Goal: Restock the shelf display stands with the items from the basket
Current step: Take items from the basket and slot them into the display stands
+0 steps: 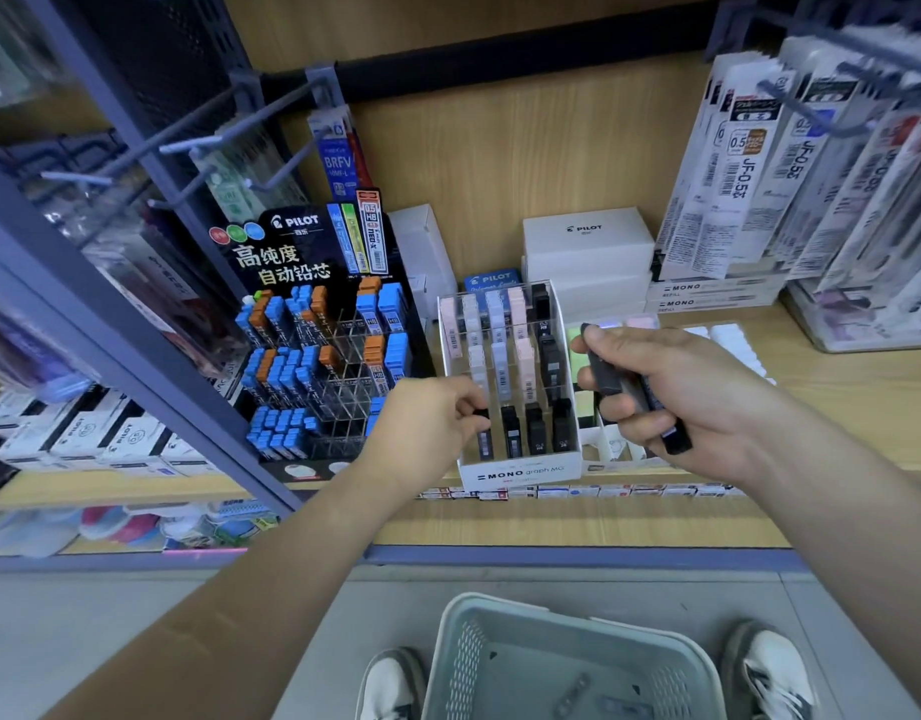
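A white MONO graph display stand sits on the wooden shelf, with pastel and black lead cases in its slots. My left hand pinches a black lead case at the stand's front left slot. My right hand is to the right of the stand, above a second white stand, and grips a few dark lead cases in a bundle. The grey basket stands on the floor between my shoes, and a few dark cases lie in it.
A black Pilot display with blue and orange lead cases stands left of the stand. White Pilot boxes are stacked at the back. Hanging refill packs crowd the right, bare metal hooks jut out upper left.
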A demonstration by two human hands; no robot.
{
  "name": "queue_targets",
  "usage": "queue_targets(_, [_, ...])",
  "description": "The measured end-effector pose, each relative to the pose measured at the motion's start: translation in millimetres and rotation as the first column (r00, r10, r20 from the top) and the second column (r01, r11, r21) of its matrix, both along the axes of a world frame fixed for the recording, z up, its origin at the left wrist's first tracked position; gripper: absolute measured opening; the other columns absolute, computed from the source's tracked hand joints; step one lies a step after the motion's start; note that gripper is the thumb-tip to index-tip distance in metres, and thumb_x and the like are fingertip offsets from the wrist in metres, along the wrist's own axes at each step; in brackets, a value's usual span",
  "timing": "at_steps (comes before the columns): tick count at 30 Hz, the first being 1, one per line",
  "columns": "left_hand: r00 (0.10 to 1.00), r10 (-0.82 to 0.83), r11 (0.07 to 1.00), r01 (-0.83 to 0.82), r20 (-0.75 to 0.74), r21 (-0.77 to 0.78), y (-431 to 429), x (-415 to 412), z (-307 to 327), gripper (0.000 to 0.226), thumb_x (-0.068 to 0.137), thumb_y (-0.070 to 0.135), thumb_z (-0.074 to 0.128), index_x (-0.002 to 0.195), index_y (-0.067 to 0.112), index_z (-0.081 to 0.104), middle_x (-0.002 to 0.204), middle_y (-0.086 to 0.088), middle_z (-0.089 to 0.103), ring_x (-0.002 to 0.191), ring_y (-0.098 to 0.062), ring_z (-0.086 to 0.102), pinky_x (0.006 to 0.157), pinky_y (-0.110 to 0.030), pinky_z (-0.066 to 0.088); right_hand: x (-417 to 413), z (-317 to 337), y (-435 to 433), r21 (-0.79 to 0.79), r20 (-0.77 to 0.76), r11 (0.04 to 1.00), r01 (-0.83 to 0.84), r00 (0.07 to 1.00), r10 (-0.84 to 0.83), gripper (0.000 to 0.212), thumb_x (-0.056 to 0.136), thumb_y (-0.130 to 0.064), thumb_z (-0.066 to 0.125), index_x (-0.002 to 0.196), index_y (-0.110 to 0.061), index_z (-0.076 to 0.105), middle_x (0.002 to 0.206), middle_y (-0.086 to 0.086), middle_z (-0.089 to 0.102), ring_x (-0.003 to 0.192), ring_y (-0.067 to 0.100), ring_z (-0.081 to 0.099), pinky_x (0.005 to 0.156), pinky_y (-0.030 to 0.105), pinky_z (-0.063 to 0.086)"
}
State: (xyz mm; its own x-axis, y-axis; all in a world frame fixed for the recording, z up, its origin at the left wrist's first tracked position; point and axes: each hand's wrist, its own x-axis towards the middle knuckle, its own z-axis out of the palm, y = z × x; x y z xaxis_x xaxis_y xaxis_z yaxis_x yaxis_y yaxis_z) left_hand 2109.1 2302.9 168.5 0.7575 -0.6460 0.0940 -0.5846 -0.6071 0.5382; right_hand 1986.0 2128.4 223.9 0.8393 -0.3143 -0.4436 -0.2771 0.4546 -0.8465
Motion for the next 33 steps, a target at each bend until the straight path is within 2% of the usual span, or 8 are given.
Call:
queue_targets(6, [0.998, 0.004, 0.999, -0.002, 0.057, -0.047, -2.9, -0.5, -7.0, 0.014, 0.084, 0.017, 0.071, 0.097, 0.010, 0.071, 0.086, 0.000, 0.068, 0.078, -0.010, 0.061, 0.078, -0.019, 0.050, 1.3, -2.5, 4.4, -0.027, -0.001, 0.999, -0.023, 1.000, 0.023, 0.010, 0.096, -0.015, 0.056, 0.100, -0.007, 0.061, 0.069, 0.007, 0.057, 0.044, 0.013, 0.047, 0.032, 0.014, 0.017])
queue_targets(10, [0.988, -0.024, 0.997, 0.035, 0.150, -0.071, -4.7, 0.3, -10.9, 0.015, 0.082, 0.016, 0.073, 0.095, 0.009, 0.073, 0.087, -0.004, 0.070, 0.079, -0.015, 0.063, 0.078, -0.026, 0.052, -0.8, -2.6, 4.9, -0.033, -0.020, 0.996, -0.082, 0.996, 0.081, 0.009, 0.096, -0.012, 0.055, 0.098, -0.007, 0.062, 0.069, 0.006, 0.059, 0.047, 0.014, 0.048, 0.032, 0.015, 0.017])
queue_targets(16, [0.990, -0.020, 0.989, 0.041, 0.141, -0.143, -7.1, -0.9, -19.9, 0.011, 0.080, 0.015, 0.074, 0.090, 0.010, 0.074, 0.084, -0.002, 0.071, 0.075, -0.013, 0.065, 0.074, -0.026, 0.054, -2.6, -4.2, 3.8, -0.050, -0.028, 0.989, -0.138, 0.990, 0.137, 0.009, 0.096, -0.013, 0.055, 0.095, -0.007, 0.062, 0.076, 0.010, 0.055, 0.046, 0.014, 0.049, 0.029, 0.012, 0.020])
queue_targets(20, [0.936, -0.159, 0.986, 0.165, 0.315, 0.008, -3.6, 2.6, -27.0, 0.004, 0.081, 0.011, 0.070, 0.080, 0.008, 0.072, 0.074, -0.005, 0.068, 0.070, -0.022, 0.064, 0.064, -0.031, 0.054, -3.2, -4.2, 3.5, -0.053, -0.022, 0.984, -0.171, 0.985, 0.170, 0.008, 0.095, -0.013, 0.056, 0.096, -0.008, 0.062, 0.075, 0.010, 0.056, 0.046, 0.013, 0.049, 0.029, 0.013, 0.020])
queue_targets(23, [0.877, -0.238, 0.971, 0.198, 0.417, 0.137, -5.4, 5.3, -32.3, 0.008, 0.078, 0.010, 0.067, 0.070, 0.007, 0.068, 0.064, -0.004, 0.061, 0.058, -0.025, 0.059, 0.050, -0.033, 0.053, -4.0, -3.6, 2.4, -0.038, -0.012, 0.984, -0.177, 0.984, 0.176, 0.010, 0.094, -0.014, 0.057, 0.091, -0.009, 0.064, 0.073, 0.009, 0.056, 0.045, 0.012, 0.047, 0.029, 0.013, 0.020])
queue_targets(28, [0.838, -0.248, 0.959, 0.141, 0.486, 0.247, -10.0, 5.7, -31.7, 0.028, 0.052, -0.011, 0.077, 0.059, 0.009, 0.057, 0.065, 0.000, 0.048, 0.050, -0.014, 0.038, 0.038, -0.023, 0.037, -5.9, -3.4, 1.4, -0.047, 0.016, 0.981, -0.186, 0.982, 0.187, 0.012, 0.093, -0.015, 0.059, 0.095, -0.008, 0.068, 0.068, 0.006, 0.058, 0.044, 0.010, 0.043, 0.030, 0.013, 0.019])
queue_targets(33, [0.833, -0.227, 0.955, 0.090, 0.504, 0.282, -7.8, 4.9, -26.2, 0.019, 0.060, -0.002, 0.078, 0.065, 0.012, 0.067, 0.070, 0.001, 0.053, 0.050, -0.017, 0.052, 0.041, -0.023, 0.041, -6.5, -2.7, 2.3, -0.076, -0.004, 0.983, -0.164, 0.986, 0.164, 0.020, 0.089, 0.003, 0.060, 0.101, -0.011, 0.069, 0.074, 0.008, 0.064, 0.050, 0.008, 0.042, 0.032, 0.013, 0.021])
